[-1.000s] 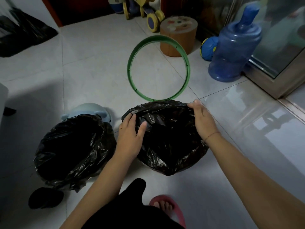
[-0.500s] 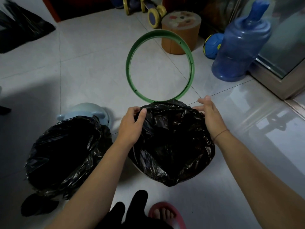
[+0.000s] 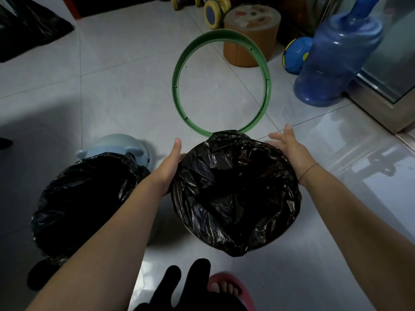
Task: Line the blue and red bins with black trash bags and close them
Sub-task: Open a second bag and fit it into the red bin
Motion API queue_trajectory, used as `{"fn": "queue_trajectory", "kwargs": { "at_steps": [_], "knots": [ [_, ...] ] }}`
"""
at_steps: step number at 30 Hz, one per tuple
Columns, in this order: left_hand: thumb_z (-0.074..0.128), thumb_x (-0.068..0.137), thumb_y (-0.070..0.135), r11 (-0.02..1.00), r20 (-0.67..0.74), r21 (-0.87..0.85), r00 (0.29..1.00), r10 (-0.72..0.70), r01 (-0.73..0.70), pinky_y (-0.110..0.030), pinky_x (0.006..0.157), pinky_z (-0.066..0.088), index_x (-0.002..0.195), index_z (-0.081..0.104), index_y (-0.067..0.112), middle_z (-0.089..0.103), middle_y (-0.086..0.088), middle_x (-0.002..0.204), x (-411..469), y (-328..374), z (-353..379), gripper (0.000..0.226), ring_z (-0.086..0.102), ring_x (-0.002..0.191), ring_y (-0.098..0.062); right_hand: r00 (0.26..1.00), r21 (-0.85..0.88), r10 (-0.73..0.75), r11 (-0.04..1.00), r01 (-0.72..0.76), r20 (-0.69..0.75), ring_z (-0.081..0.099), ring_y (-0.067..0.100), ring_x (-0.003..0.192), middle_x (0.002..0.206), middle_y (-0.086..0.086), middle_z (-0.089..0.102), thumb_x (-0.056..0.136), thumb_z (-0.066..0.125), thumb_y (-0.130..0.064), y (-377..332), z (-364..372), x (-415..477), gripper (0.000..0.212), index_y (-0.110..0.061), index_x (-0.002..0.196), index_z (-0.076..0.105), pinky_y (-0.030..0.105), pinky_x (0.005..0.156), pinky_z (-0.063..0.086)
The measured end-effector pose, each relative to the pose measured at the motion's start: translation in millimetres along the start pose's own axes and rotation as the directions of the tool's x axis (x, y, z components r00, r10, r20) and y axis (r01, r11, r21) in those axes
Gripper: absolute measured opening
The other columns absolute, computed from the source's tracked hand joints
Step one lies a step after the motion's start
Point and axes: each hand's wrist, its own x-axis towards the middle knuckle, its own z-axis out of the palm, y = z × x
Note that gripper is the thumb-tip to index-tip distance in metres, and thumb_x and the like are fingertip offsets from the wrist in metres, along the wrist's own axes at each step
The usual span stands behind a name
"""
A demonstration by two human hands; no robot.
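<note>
A bin in front of me is wholly wrapped by a black trash bag (image 3: 235,194) folded over its rim; the bin's colour is hidden. My left hand (image 3: 167,167) presses against the bag's left side with fingers straight. My right hand (image 3: 289,147) lies on the bag's far right edge, fingers spread. A green ring (image 3: 177,86), hinged at the bin's far side, stands upright behind the bag. To the left stands a second bin covered by another black bag (image 3: 87,198), with its pale blue lid (image 3: 116,144) showing behind it.
A large blue water jug (image 3: 336,59) stands at the back right beside a glass door frame (image 3: 381,108). A brown round stool (image 3: 251,34), a blue ball (image 3: 294,55) and a toy with yellow wheels (image 3: 213,10) are at the back. My pink sandal (image 3: 231,288) is near the bin.
Both hands slid outward from the bag's top edge to its sides, the left hand's fingers letting go of the plastic and straightening. The bag now sits smoother over the rim.
</note>
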Motion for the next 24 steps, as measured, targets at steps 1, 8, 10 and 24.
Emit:
{"fn": "queue_trajectory", "kwargs": {
  "at_steps": [1, 8, 10, 24],
  "knots": [
    [0.017, 0.086, 0.075, 0.998, -0.061, 0.032, 0.996, 0.065, -0.063, -0.027, 0.090, 0.043, 0.130, 0.053, 0.018, 0.060, 0.007, 0.125, 0, -1, -1, 0.081, 0.059, 0.105, -0.006, 0.997, 0.007, -0.054, 0.998, 0.054, -0.056, 0.060, 0.014, 0.104, 0.119, 0.005, 0.064, 0.093, 0.013, -0.063, -2, -2, 1, 0.071, -0.017, 0.127, 0.053, 0.035, 0.097, 0.044],
    [0.029, 0.083, 0.071, 0.856, 0.024, 0.265, 0.890, 0.454, -0.444, -0.025, 0.098, 0.035, 0.114, 0.060, 0.034, 0.063, 0.013, 0.122, -2, 32, 21, 0.058, 0.052, 0.118, -0.005, 0.965, -0.114, -0.182, 0.972, 0.206, 0.189, 0.052, 0.017, 0.124, 0.110, -0.006, 0.072, 0.086, 0.006, -0.071, -22, 9, 5, 0.070, -0.036, 0.125, 0.052, 0.043, 0.113, 0.024],
    [0.033, 0.085, 0.069, 0.844, 0.066, 0.329, 0.902, 0.428, -0.424, -0.014, 0.089, 0.031, 0.116, 0.060, 0.034, 0.059, 0.016, 0.121, 3, 35, 25, 0.054, 0.050, 0.114, -0.001, 0.969, -0.158, -0.135, 0.973, 0.170, 0.209, 0.044, 0.020, 0.131, 0.117, -0.009, 0.069, 0.083, 0.007, -0.076, -21, 11, 9, 0.072, -0.039, 0.126, 0.052, 0.049, 0.116, 0.018],
    [0.065, 0.083, 0.047, 0.879, -0.344, 0.418, 0.856, 0.387, -0.229, -0.009, 0.062, 0.039, 0.106, 0.063, 0.025, 0.064, 0.010, 0.090, -41, -20, 7, 0.032, 0.059, 0.080, -0.002, 0.938, -0.470, -0.270, 0.871, 0.140, -0.220, 0.055, 0.016, 0.098, 0.106, 0.002, 0.056, 0.080, 0.043, -0.068, 11, 2, -57, 0.056, -0.023, 0.107, 0.060, 0.033, 0.087, 0.047]
  ]
}}
